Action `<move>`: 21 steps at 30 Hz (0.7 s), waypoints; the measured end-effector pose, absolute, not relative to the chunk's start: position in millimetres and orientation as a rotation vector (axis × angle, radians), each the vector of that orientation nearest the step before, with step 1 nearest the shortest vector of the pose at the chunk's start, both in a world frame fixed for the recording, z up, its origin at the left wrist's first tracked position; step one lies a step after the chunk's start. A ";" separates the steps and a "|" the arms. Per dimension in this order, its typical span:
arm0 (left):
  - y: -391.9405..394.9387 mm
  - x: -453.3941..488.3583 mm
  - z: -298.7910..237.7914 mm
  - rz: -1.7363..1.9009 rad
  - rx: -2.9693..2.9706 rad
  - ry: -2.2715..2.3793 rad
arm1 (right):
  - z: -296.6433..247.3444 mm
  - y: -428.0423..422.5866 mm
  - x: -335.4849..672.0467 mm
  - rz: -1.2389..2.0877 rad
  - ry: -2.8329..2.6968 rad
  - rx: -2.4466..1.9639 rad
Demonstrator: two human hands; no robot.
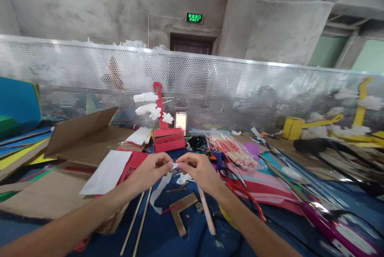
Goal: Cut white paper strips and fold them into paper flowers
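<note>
My left hand [154, 169] and my right hand [198, 170] meet above the blue table top, fingers pinched together on a small white paper piece [175, 165]. A white paper strip [159, 193] hangs down from between them. Behind the hands stands a red paper box [168, 140] with a red upright stem [159, 105] carrying white paper tufts. Thin wooden sticks [136, 221] and a pink rod [207, 213] lie below my hands.
Brown cardboard [87, 137] and a white sheet [106, 173] lie at left, coloured sheets [18, 145] beyond. A bag of sticks [232, 151], red scissors [243, 193] and a yellow paper model [318, 125] lie at right. A perforated metal screen [210, 85] runs behind.
</note>
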State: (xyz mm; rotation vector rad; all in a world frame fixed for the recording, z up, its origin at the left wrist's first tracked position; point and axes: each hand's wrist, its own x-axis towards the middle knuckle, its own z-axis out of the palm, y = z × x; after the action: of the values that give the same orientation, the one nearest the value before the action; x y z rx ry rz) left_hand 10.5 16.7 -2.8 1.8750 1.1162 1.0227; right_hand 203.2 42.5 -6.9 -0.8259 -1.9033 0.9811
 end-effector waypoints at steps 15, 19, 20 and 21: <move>8.0 15.5 6.1 1.053 1.901 1.116 | -6.9 41.0 206.2 0.671 -2.058 -1.050; 8.8 15.0 4.5 1.041 1.900 1.102 | -4.7 37.9 207.0 0.682 -2.071 -1.054; 9.9 14.5 2.9 1.038 1.897 1.100 | -3.3 36.5 206.6 0.694 -2.074 -1.021; 11.2 13.9 1.1 1.036 1.894 1.097 | -1.6 34.8 206.0 0.696 -2.073 -0.984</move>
State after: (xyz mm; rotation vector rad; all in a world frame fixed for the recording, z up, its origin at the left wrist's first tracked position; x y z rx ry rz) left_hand 13.9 11.2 1.1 1.8941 1.0967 1.0355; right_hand 206.0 34.8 -1.6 -0.9837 -2.0732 0.6964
